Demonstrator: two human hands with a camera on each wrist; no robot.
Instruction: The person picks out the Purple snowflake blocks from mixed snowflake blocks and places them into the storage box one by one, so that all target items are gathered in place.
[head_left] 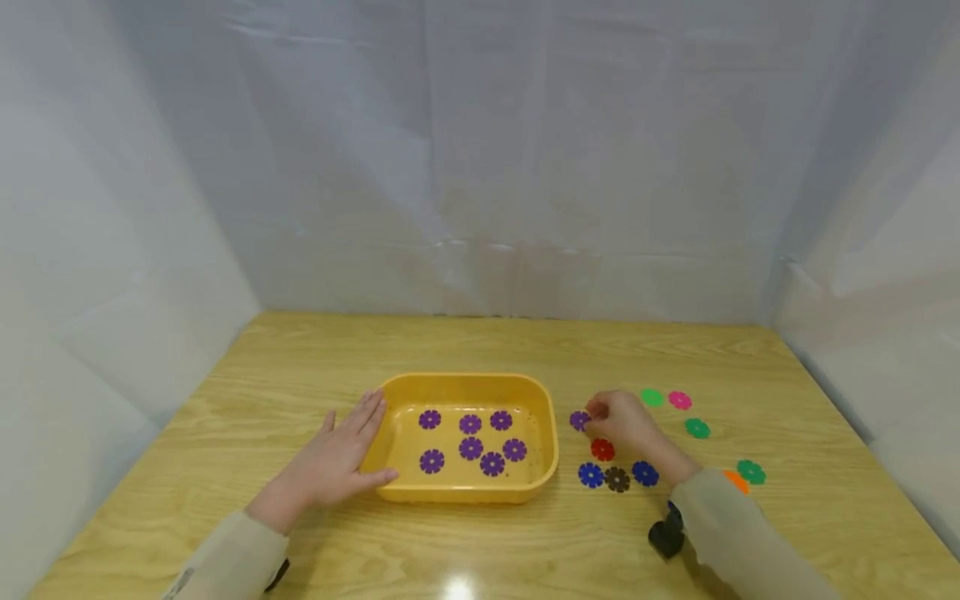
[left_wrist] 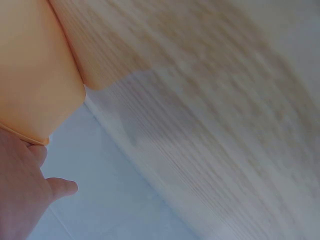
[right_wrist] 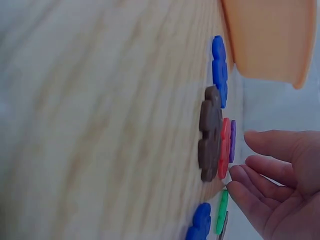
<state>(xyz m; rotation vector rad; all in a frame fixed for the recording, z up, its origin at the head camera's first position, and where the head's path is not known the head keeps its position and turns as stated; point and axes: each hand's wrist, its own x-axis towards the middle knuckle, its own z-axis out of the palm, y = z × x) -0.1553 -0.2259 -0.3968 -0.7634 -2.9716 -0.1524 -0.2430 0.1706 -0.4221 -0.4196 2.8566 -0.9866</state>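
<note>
A yellow plastic tray (head_left: 467,495) stands on the wooden table with several purple flower-shaped discs (head_left: 471,448) lying in it. My left hand (head_left: 341,462) rests on the tray's left rim, fingers straight and thumb spread along the near side. To the right of the tray, my right hand (head_left: 626,423) reaches down to a purple disc (head_left: 579,420) on the table. In the right wrist view that disc (right_wrist: 233,141) lies flat beyond a red one (right_wrist: 224,150). The right thumb and fingertips are apart there, with nothing between them.
Near the right hand lie a red disc (head_left: 602,450), two blue discs (head_left: 591,475) and a brown disc (head_left: 617,479). Farther right are green discs (head_left: 697,428), a pink disc (head_left: 680,401) and an orange disc (head_left: 737,481). White sheeting (head_left: 487,167) surrounds the table (head_left: 450,550).
</note>
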